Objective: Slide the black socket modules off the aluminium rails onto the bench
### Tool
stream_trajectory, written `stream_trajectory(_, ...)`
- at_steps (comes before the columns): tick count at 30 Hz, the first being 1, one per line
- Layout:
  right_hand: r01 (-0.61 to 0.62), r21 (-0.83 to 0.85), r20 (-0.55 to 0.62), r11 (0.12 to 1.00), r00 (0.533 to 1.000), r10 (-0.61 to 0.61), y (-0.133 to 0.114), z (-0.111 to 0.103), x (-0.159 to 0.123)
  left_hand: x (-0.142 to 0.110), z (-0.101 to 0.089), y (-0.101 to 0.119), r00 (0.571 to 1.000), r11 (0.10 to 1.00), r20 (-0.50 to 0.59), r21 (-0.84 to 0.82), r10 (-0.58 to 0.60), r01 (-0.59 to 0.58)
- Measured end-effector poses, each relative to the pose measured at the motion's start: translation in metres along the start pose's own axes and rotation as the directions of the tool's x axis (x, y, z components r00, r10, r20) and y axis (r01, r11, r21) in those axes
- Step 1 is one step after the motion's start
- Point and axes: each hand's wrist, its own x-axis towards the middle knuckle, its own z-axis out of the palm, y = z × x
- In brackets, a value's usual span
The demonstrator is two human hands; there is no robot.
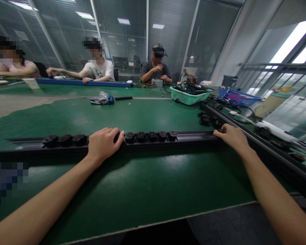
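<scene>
Black, long, metal-looking channel point(195, 136) on near green tabletop point(173, 180).
Likely stiff, slick; best gripped by walls; clasped by left hand point(103, 143), met at right end by narrowed right hand point(233, 137), hold unclear.

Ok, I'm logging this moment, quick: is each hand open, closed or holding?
Left hand: curled over the black rail; grip can't be told.
Right hand: bent at the rail's right end; grip can't be told.

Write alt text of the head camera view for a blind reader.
A person's left hand rests over a row of black parts in a long black channel on a green table; the right hand is at the channel's right end. Three people sit across the table.
</scene>
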Motion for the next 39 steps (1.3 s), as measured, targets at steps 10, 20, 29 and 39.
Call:
stream_trajectory(10, -0.032, 0.001, 0.028, 0.999, 0.999, 0.032, 0.009, 0.0, 0.006, 0.0, -0.002, 0.001, 1.0, 1.0, 0.007, -0.014, -0.004, 0.004)
stream_trajectory(20, -0.058, -0.006, -0.008, 0.998, 0.998, 0.058, 0.025, 0.008, 0.015, 0.0, 0.001, 0.0, 1.0, 1.0, 0.004, -0.01, -0.007, 0.007)
stream_trajectory(29, -0.088, 0.0, -0.002, 0.996, 0.996, 0.088, 0.034, 0.008, 0.018, 0.0, 0.001, 0.0, 1.0, 1.0, -0.01, -0.004, 0.001, -0.001)
stream_trajectory(39, -0.162, -0.027, -0.004, 0.986, 0.987, 0.162, 0.04, 0.009, 0.021, 0.0, 0.001, 0.0, 1.0, 1.0, -0.013, -0.003, 0.005, -0.005)
